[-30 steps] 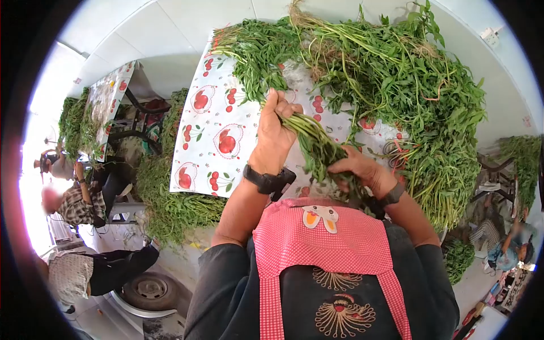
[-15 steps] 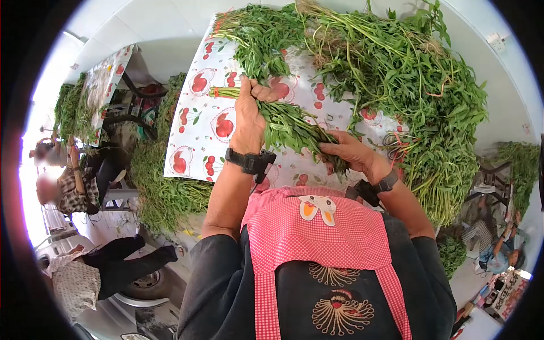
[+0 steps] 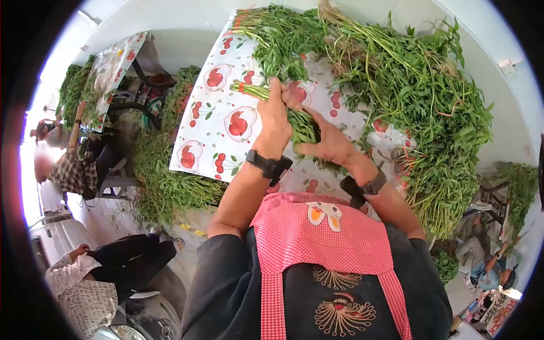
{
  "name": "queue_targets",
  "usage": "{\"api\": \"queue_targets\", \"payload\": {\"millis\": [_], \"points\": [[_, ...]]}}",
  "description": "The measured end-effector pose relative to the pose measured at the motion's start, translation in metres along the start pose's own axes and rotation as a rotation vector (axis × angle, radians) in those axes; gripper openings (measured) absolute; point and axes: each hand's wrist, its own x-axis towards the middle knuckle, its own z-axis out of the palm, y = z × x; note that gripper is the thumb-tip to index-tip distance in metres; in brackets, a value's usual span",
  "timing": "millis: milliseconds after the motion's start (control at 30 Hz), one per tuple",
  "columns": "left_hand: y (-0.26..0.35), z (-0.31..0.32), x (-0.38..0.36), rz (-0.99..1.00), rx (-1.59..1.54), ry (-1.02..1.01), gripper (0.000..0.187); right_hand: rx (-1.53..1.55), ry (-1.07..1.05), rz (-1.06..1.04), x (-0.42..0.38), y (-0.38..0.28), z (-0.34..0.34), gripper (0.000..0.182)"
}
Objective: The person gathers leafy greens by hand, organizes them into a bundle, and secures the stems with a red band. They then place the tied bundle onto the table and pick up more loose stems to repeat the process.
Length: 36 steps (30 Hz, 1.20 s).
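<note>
A bundle of leafy green stems (image 3: 303,126) lies across my two hands, with a red band round its stem end at the upper left. My left hand (image 3: 275,116) is wrapped round the bundle just behind the banded stems. My right hand (image 3: 334,143) closes over the leafy part, thumb on the near side and fingers on the far side. Beneath them is a table with a cherry-print cover (image 3: 207,119). Banded bundles (image 3: 277,34) rest at the table's far side, and a big loose heap of greens (image 3: 419,85) covers the right side.
Scissors (image 3: 403,158) lie by the heap's near edge. More greens (image 3: 164,170) are piled left of the table. At far left, a person in a checked shirt (image 3: 71,170) is near another table, and a seated person (image 3: 85,283) is below. Another person (image 3: 490,272) is at far right.
My right hand has moved up and left along the bundle, closer to my left hand, and now covers the leafy part. The view has shifted slightly, so the table appears further right.
</note>
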Motion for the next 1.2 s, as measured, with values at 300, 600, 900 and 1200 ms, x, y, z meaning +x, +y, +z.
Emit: {"api": "queue_targets", "payload": {"millis": [300, 600, 900, 1200], "points": [[0.009, -0.017, 0.008, -0.080, -0.107, -0.005, 0.027, 0.568, -0.134, 0.218, 0.013, 0.028, 0.006, 0.045], [0.013, -0.027, 0.017, -0.105, 0.067, 0.064, 0.024, 0.469, -0.168, 0.140, 0.045, 0.044, 0.016, 0.046], [0.067, -0.060, 0.028, 0.052, -0.071, 0.177, 0.019, 0.107, 0.014, 0.294, 0.007, 0.118, 0.010, 0.040], [0.053, -0.079, 0.030, 0.020, -0.119, 0.209, 0.014, 0.098, 0.203, 0.587, -0.054, 0.161, -0.040, 0.035]]}}
